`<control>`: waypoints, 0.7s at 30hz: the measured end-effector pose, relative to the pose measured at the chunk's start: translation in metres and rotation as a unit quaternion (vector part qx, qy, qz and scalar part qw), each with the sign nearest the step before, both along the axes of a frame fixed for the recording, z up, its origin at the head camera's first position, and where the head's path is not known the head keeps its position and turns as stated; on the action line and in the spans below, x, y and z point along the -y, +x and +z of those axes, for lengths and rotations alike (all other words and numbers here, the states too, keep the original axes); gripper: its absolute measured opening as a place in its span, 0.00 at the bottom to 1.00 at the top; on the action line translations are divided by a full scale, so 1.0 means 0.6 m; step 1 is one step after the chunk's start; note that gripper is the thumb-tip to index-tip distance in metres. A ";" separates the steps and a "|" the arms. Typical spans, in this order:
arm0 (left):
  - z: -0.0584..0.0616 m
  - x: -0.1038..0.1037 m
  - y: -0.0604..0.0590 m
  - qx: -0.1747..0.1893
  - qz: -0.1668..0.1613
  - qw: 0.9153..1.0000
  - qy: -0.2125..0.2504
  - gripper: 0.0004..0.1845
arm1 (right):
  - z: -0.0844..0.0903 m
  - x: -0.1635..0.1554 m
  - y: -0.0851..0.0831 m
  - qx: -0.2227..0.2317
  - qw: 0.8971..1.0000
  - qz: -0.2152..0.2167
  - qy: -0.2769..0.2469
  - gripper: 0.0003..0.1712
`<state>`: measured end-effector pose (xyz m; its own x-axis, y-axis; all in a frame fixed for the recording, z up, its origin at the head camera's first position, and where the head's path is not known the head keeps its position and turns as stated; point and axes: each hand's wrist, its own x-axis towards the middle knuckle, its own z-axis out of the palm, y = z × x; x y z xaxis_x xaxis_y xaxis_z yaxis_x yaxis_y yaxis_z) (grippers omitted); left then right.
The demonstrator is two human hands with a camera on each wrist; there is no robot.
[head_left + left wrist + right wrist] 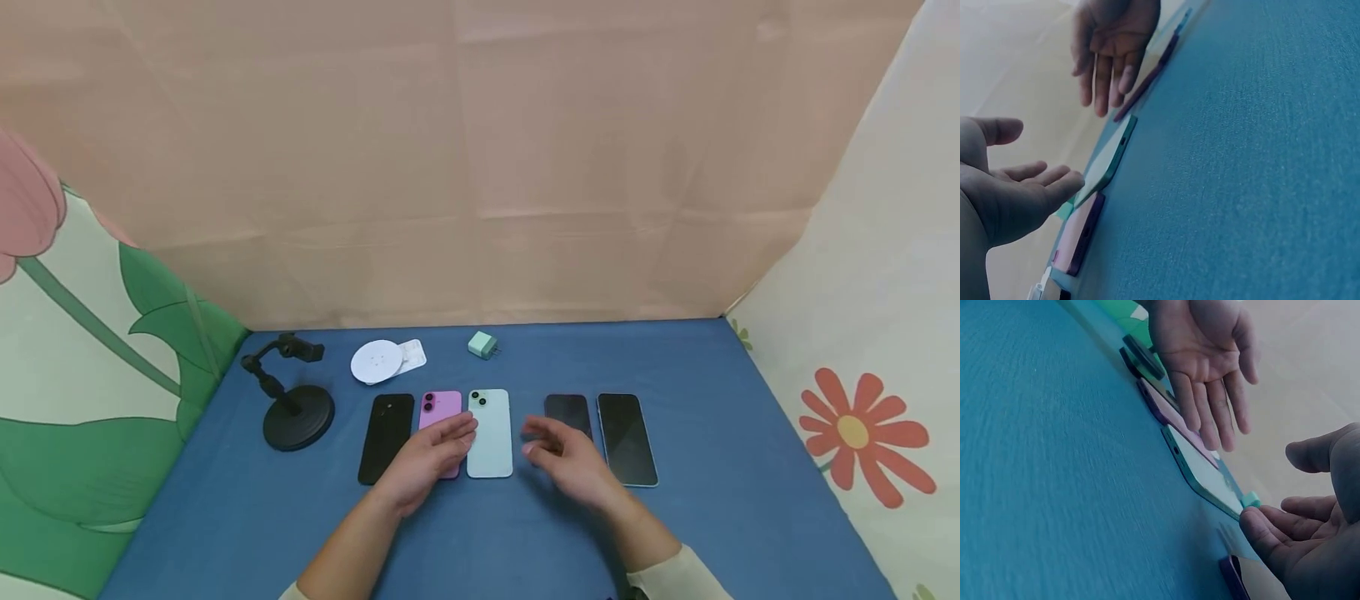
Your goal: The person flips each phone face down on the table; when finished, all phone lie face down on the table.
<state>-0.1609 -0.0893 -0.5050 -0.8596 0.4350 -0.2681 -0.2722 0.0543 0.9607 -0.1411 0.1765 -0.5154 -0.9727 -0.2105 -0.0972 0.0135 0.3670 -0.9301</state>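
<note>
A pale mint phone [491, 446] lies back up in the middle, its camera corner at the far end. My left hand [431, 458] hovers with straight fingers over the purple phone [442, 403], its fingertips near the mint one's left edge. To the right, my right hand [573, 467] is held over a dark phone [567, 408] and partly hides it. Both palms face inward, and the wrist views show relaxed fingers holding nothing. A black phone [386, 437] lies left of the purple one. Another dark phone [628, 442], screen up, lies at the far right.
At the back left stands a black phone stand [298, 417] with a round base. A white disc [377, 361] overlaps a white card [412, 355], and a mint charger plug [482, 343] lies behind the phones. Walls [480, 167] border the blue tabletop [487, 542].
</note>
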 end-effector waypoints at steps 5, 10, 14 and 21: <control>-0.002 -0.004 0.001 0.000 -0.008 1.000 -0.017 0.32 | 0.001 -0.008 0.004 -0.003 1.000 -0.019 0.012 0.30; -0.006 -0.020 -0.007 -0.006 -0.024 1.000 -0.011 0.32 | 0.005 -0.026 0.008 -0.010 0.998 -0.047 0.034 0.29; -0.010 -0.038 -0.011 -0.011 -0.030 0.999 -0.006 0.31 | 0.015 -0.040 0.008 -0.012 0.997 -0.055 0.061 0.29; -0.012 -0.072 -0.013 -0.013 -0.041 0.999 -0.003 0.31 | 0.023 -0.066 0.010 -0.008 0.991 -0.074 0.107 0.31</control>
<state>-0.1686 -0.0460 -0.5125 -0.8280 0.5023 -0.2493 -0.2415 0.0818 0.9669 -0.1351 0.2159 -0.5019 -0.9933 -0.0411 -0.1081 0.0676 0.5515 -0.8314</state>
